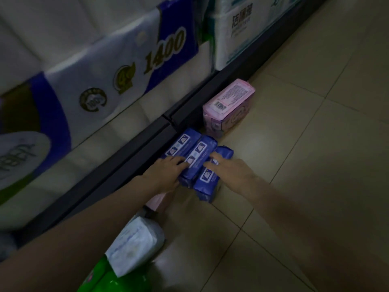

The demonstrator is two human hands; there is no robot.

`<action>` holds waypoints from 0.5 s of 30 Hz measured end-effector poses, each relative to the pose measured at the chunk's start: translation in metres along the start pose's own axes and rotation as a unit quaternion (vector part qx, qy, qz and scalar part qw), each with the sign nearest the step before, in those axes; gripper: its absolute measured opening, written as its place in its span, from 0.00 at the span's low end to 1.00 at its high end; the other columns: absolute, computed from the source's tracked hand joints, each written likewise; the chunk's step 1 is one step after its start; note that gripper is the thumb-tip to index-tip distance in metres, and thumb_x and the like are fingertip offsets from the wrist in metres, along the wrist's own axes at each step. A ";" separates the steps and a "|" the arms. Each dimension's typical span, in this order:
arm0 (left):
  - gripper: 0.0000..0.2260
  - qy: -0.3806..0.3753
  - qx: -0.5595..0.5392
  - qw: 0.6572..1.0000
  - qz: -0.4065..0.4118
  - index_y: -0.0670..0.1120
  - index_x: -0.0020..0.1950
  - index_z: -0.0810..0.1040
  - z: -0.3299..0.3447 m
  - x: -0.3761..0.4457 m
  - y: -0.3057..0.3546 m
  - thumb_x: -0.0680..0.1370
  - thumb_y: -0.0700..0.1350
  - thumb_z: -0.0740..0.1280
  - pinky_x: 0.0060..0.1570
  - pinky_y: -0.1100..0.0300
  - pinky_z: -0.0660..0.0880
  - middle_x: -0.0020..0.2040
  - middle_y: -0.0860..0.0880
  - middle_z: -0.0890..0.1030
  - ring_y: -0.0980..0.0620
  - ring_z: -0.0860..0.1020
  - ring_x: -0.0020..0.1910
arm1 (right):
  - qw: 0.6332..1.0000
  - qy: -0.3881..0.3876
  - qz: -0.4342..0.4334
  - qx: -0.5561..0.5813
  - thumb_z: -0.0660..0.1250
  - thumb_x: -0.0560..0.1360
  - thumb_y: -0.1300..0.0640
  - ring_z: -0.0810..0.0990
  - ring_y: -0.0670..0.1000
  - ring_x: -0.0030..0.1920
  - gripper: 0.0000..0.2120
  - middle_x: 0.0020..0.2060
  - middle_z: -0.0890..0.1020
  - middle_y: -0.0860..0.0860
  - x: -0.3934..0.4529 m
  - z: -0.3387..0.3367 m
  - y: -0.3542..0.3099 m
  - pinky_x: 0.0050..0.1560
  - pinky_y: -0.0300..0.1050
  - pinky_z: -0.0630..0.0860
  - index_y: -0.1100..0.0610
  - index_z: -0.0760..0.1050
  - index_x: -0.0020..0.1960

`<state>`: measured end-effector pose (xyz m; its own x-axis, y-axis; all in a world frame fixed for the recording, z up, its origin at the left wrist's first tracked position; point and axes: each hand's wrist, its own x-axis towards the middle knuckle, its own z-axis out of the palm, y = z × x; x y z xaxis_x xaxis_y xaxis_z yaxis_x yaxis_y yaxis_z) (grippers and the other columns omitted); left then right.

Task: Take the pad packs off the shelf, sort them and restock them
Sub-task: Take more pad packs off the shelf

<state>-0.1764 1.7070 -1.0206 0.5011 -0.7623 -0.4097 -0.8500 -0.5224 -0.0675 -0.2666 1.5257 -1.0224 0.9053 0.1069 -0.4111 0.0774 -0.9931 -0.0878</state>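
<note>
On floor: three blue pad packs (pixel 197 161), white-labelled; left hand (pixel 168 173), right hand (pixel 229 169) flat on them, fingers straight.

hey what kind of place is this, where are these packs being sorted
Most likely a shop aisle: big printed white-and-blue tissue roll packs fill a low dark-edged shelf, and barcoded goods, like the pink plastic pad pack and blue plastic pad packs, sit on a beige tiled floor.

We see a floor of large, glossy beige tiles (pixel 305 144) with thin dark grout lines, dimly lit, with one soft pale glare patch. Along our left runs the dark metal base rail of a store shelf (pixel 117 165), stacked with bulky white-and-blue plastic-wrapped tissue roll bundles (pixel 101 66).
</note>
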 end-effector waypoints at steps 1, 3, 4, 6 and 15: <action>0.25 -0.004 0.012 1.000 0.000 0.49 0.75 0.58 -0.002 -0.003 0.000 0.79 0.50 0.58 0.63 0.56 0.63 0.75 0.49 0.57 0.48 0.62 0.71 | 1.000 0.001 0.015 0.008 0.52 0.81 0.60 0.68 0.58 0.68 0.24 0.76 0.48 0.53 -0.003 -0.004 -0.004 0.60 0.49 0.70 0.51 0.53 0.76; 0.24 0.000 0.024 1.000 -0.009 0.49 0.75 0.59 -0.013 -0.011 0.000 0.79 0.49 0.58 0.63 0.56 0.62 0.75 0.48 0.57 0.47 0.62 0.71 | 0.999 0.018 0.036 0.021 0.54 0.80 0.63 0.71 0.58 0.64 0.24 0.74 0.55 0.55 -0.012 -0.013 -0.005 0.55 0.48 0.70 0.54 0.55 0.75; 0.23 0.006 0.023 1.000 -0.016 0.48 0.74 0.60 -0.021 -0.017 -0.001 0.79 0.48 0.58 0.63 0.55 0.63 0.75 0.47 0.58 0.46 0.63 0.70 | 0.998 0.029 0.039 0.030 0.55 0.79 0.63 0.72 0.58 0.63 0.24 0.72 0.59 0.56 -0.016 -0.018 -0.002 0.55 0.47 0.71 0.54 0.56 0.74; 0.20 0.073 0.022 0.997 -0.007 0.45 0.70 0.67 -0.043 -0.032 -0.001 0.77 0.44 0.60 0.58 0.53 0.67 0.72 0.43 0.65 0.43 0.70 0.64 | 0.995 0.062 0.037 0.069 0.57 0.78 0.61 0.72 0.59 0.61 0.22 0.66 0.65 0.58 -0.028 -0.035 0.002 0.57 0.50 0.72 0.55 0.62 0.71; 0.16 0.395 0.029 0.917 0.043 0.45 0.53 0.73 -0.238 -0.193 -0.033 0.68 0.46 0.57 0.44 0.56 0.64 0.51 0.43 0.79 0.43 0.79 0.45 | 0.886 0.441 -0.003 0.142 0.64 0.70 0.68 0.71 0.63 0.59 0.24 0.59 0.71 0.61 -0.090 -0.265 -0.077 0.63 0.54 0.69 0.63 0.69 0.66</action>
<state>-0.2065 1.7803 -0.7225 0.3740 -0.8503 0.3703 -0.8875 -0.4440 -0.1233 -0.2439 1.5794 -0.7384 0.8890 -0.0907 0.4489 0.0894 -0.9269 -0.3644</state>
